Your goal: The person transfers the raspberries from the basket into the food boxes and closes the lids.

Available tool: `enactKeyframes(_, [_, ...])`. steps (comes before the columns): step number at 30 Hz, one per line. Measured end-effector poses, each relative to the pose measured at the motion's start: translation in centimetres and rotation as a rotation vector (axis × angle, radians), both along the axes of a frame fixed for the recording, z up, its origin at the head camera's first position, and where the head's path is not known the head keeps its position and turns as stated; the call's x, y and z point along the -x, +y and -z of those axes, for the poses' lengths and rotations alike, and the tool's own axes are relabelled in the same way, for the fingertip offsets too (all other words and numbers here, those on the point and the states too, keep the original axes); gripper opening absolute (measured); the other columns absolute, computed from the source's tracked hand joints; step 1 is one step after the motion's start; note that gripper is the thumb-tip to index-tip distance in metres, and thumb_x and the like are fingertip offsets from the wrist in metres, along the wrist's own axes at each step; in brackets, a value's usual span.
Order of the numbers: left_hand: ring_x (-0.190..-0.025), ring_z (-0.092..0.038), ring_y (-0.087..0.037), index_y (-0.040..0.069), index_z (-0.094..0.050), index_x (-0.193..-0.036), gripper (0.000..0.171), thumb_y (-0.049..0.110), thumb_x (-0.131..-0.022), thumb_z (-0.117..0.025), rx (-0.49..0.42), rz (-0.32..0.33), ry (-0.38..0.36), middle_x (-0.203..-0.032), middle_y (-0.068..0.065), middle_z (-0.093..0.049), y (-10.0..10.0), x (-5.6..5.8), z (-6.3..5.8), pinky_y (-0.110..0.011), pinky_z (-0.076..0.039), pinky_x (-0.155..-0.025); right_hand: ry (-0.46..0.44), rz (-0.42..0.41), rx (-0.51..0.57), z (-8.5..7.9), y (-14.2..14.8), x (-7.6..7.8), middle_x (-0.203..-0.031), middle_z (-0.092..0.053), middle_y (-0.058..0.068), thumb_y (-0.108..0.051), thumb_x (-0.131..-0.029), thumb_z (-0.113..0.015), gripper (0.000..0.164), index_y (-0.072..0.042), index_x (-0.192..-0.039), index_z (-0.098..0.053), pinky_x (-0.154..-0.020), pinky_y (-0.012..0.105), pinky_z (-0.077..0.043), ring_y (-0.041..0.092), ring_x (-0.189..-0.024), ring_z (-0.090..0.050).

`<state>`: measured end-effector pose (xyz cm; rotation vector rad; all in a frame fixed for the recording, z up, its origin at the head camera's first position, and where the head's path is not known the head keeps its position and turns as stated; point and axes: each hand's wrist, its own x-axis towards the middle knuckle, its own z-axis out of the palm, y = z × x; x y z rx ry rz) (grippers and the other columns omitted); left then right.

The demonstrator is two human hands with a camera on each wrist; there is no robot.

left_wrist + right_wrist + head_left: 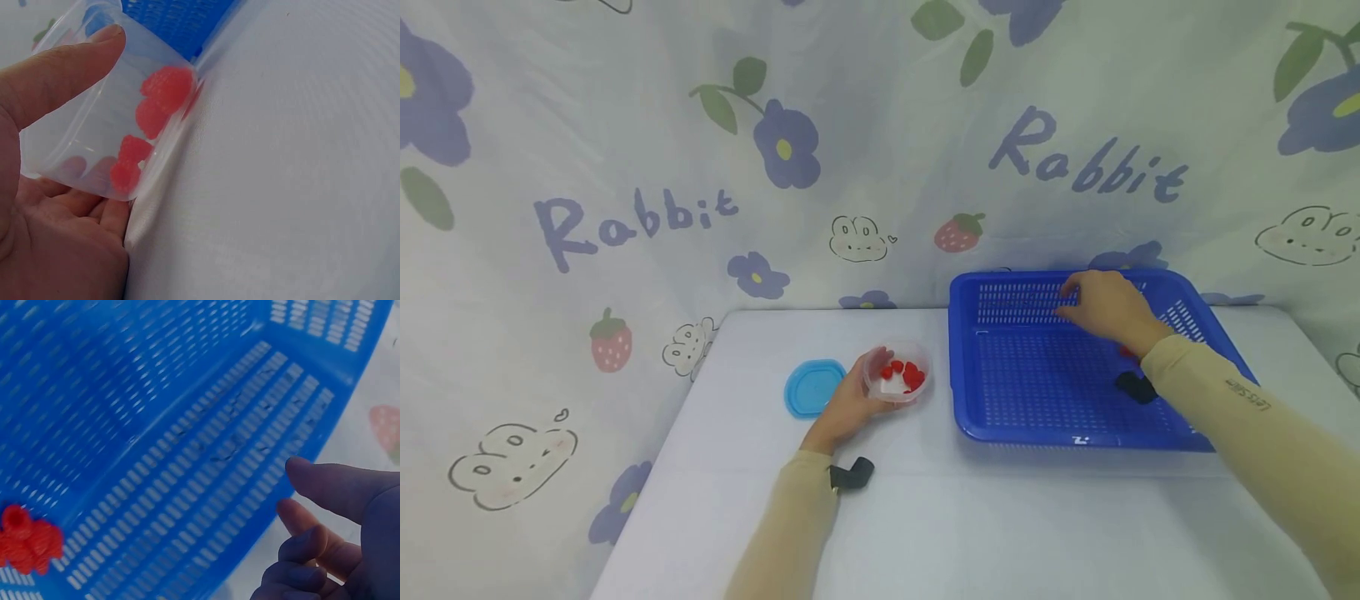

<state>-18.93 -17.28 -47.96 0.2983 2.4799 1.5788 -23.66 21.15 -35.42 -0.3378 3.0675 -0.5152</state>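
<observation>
My left hand (847, 406) grips a clear plastic tub (871, 385), thumb on one side and fingers round the other. Several red raspberries (169, 90) lie at the bottom of the tub, which rests close to the white table. My right hand (1108, 307) hovers over the far side of a blue slotted basket (962, 367). Its thumb and index finger are apart, the other fingers bent, with nothing between them. In the right wrist view more raspberries (31, 540) sit together in a corner of the basket; in the head view the right arm mostly hides them.
A light blue lid (815, 389) lies on the table (910, 525) just left of the tub. Black straps with the wrist cameras show at both wrists. Behind the table hangs a patterned curtain (865, 150), close to the basket's far rim.
</observation>
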Motion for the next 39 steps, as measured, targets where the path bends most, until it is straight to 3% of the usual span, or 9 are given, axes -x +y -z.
enactKeyframes(5, [-0.13,-0.032,-0.005,0.032,-0.031,-0.141,0.088,0.032,-0.069,-0.082,-0.002,0.003,0.003,-0.138,0.016,-0.041,0.0,-0.1,-0.1,-0.049,-0.033,-0.104,-0.039,0.066,-0.009,0.2,1.4,0.4,-0.11,-0.06,0.028,-0.028,-0.083,-0.065,0.04,0.001,-0.11,-0.062,-0.067,0.056,-0.048,0.042,-0.085,-0.06])
enactKeyframes(10, [-0.13,-0.032,-0.007,0.031,-0.031,-0.142,0.088,0.035,-0.069,-0.081,0.009,0.008,0.012,-0.138,0.017,-0.041,0.0,0.0,-0.1,-0.05,-0.032,-0.104,-0.075,0.103,-0.032,0.7,3.0,0.8,-0.112,-0.057,0.031,-0.031,-0.083,-0.064,0.046,0.005,-0.11,-0.06,-0.07,0.059,-0.047,0.05,-0.092,-0.055])
enactKeyframes(13, [-0.13,-0.032,-0.007,0.031,-0.031,-0.142,0.089,0.038,-0.068,-0.081,0.008,0.005,0.005,-0.137,0.018,-0.041,0.0,-0.1,-0.1,-0.052,-0.031,-0.104,-0.089,0.106,-0.041,0.9,3.9,1.0,-0.108,-0.058,0.032,-0.027,-0.082,-0.064,0.044,0.009,-0.107,-0.059,-0.069,0.059,-0.047,0.05,-0.09,-0.056])
enactKeyframes(20, [-0.13,-0.032,-0.008,0.031,-0.031,-0.142,0.09,0.038,-0.068,-0.081,-0.005,-0.001,-0.003,-0.137,0.017,-0.041,0.1,-0.1,-0.1,-0.051,-0.033,-0.103,-0.168,0.116,-0.092,1.8,5.2,1.2,-0.069,-0.06,0.017,-0.02,-0.08,-0.063,0.029,0.008,-0.079,-0.06,-0.058,0.052,-0.049,0.032,-0.062,-0.058])
enactKeyframes(25, [-0.131,-0.032,-0.008,0.031,-0.031,-0.142,0.089,0.035,-0.068,-0.081,-0.019,0.002,-0.001,-0.138,0.016,-0.042,0.1,-0.2,-0.1,-0.049,-0.034,-0.103,-0.199,0.125,-0.1,2.6,5.9,1.2,-0.069,-0.059,0.017,-0.016,-0.077,-0.062,0.023,0.006,-0.075,-0.058,-0.058,0.049,-0.049,0.032,-0.061,-0.057])
enactKeyframes(31, [-0.131,-0.032,-0.008,0.031,-0.031,-0.142,0.09,0.038,-0.067,-0.081,-0.02,0.004,-0.004,-0.138,0.016,-0.041,0.0,-0.2,-0.1,-0.05,-0.033,-0.103,-0.22,0.134,-0.098,3.4,6.4,0.9,-0.066,-0.058,0.015,-0.008,-0.073,-0.057,0.013,0.005,-0.074,-0.057,-0.048,0.04,-0.047,0.028,-0.056,-0.055])
enactKeyframes(39, [-0.13,-0.032,-0.008,0.031,-0.031,-0.142,0.089,0.035,-0.068,-0.081,-0.011,0.004,0.005,-0.138,0.016,-0.041,0.1,-0.2,-0.2,-0.05,-0.035,-0.102,-0.222,0.172,-0.086,4.4,7.0,1.1,-0.064,-0.058,0.014,-0.008,-0.073,-0.06,0.013,0.005,-0.073,-0.057,-0.045,0.039,-0.046,0.027,-0.054,-0.055])
